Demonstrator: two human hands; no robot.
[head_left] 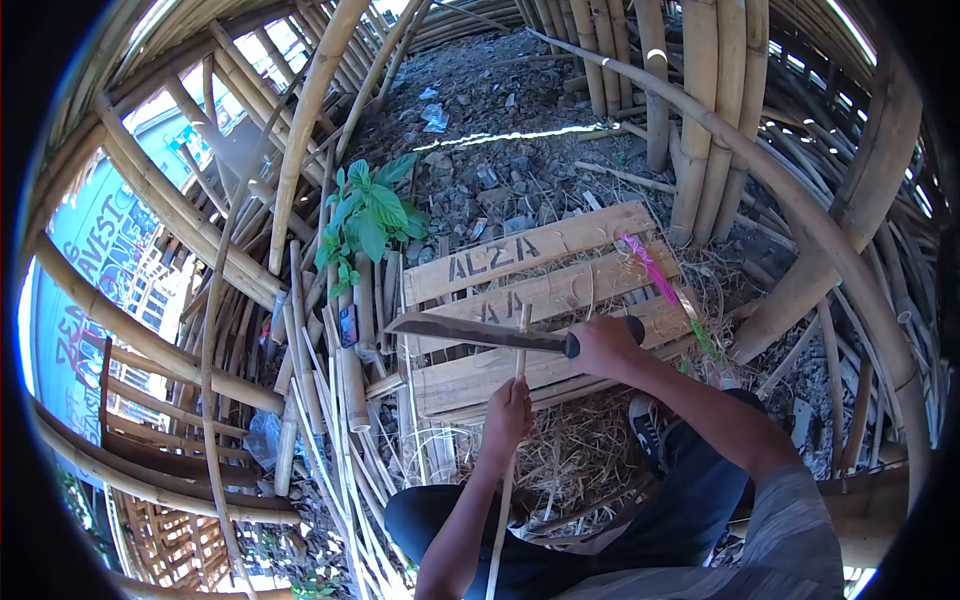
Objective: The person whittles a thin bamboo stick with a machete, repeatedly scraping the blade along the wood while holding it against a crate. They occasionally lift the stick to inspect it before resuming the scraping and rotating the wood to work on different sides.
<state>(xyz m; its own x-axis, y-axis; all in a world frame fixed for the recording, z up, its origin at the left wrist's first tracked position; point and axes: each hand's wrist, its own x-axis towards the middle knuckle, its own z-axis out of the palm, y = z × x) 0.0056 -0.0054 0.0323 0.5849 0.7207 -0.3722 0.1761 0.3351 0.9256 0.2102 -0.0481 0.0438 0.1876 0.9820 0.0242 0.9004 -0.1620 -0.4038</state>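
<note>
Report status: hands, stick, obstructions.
Right hand gripping knife. Left hand holding stick. Knife crosses stick near its top. Wooden crate just beyond, possibly in the way.

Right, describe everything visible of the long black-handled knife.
The long black-handled knife has a broad, dark, metal-looking blade with an angled tip. The bare right hand grips its handle, the rounded butt showing. The blade points picture-left, nearly level, seen against the pale slatted wooden crate. It crosses a thin pale bamboo stick; whether they touch is unclear.
</note>
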